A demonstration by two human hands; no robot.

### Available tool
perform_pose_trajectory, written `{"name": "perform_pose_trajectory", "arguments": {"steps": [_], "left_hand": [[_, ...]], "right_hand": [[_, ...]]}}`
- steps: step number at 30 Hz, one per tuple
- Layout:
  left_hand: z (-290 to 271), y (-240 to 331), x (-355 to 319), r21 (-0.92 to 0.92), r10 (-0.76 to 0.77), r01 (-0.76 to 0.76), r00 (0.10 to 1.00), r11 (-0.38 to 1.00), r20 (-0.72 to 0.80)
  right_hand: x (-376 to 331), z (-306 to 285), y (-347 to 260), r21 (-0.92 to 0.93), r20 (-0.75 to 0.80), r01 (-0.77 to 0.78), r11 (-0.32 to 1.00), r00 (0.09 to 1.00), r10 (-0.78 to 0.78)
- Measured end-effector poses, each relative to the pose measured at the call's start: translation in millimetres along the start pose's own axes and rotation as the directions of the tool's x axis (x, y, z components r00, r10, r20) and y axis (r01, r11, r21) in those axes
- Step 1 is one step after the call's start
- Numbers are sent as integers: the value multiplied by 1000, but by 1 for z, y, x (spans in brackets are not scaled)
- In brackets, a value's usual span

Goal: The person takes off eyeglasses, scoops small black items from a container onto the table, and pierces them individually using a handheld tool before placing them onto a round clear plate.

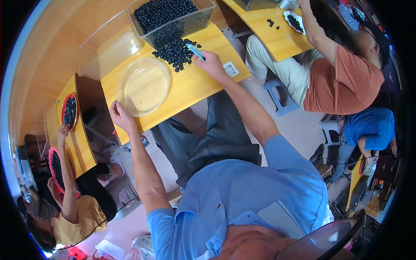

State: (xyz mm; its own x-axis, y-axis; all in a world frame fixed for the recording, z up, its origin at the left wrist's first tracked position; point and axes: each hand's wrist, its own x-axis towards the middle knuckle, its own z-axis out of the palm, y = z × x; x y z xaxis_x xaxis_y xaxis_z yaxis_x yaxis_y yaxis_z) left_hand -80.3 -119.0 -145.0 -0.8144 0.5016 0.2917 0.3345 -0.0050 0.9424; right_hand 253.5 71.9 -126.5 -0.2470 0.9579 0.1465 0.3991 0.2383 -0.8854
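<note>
My right hand (211, 65) is closed around a slim light-blue tool (195, 51), its tip among the loose dark beads (177, 53). These look small, round and black, though too small to tell if they are beads or berries. My left hand (123, 117) has its fingers curled at the near left rim of a clear round plastic bowl (144, 86); the exact grip is partly hidden. That bowl stands on the yellow table (186, 89), left of the loose pile. Behind the pile, a clear rectangular bin (190, 24) is heaped with the same beads.
A clear plastic panel (108, 50) stands at the table's far left. A person in a yellow shirt (80, 219) works at left with red-rimmed trays (55, 169). At right sits a person in a rust shirt (342, 84) by a white dish (294, 21), near a grey-blue stool (279, 97).
</note>
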Motion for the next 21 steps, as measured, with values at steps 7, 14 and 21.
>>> {"name": "perform_pose_trajectory", "arguments": {"steps": [7,14,21], "left_hand": [[2,16,-4,-58,-7,4,999,998,-42],[2,6,-2,-87,1,-5,999,996,-51],[5,6,1,-64,-38,34,997,997,-67]], "right_hand": [[7,8,-14,-261,41,4,965,999,7],[8,9,-20,-430,109,16,903,993,34],[8,4,-4,-244,36,13,970,999,-4]]}}
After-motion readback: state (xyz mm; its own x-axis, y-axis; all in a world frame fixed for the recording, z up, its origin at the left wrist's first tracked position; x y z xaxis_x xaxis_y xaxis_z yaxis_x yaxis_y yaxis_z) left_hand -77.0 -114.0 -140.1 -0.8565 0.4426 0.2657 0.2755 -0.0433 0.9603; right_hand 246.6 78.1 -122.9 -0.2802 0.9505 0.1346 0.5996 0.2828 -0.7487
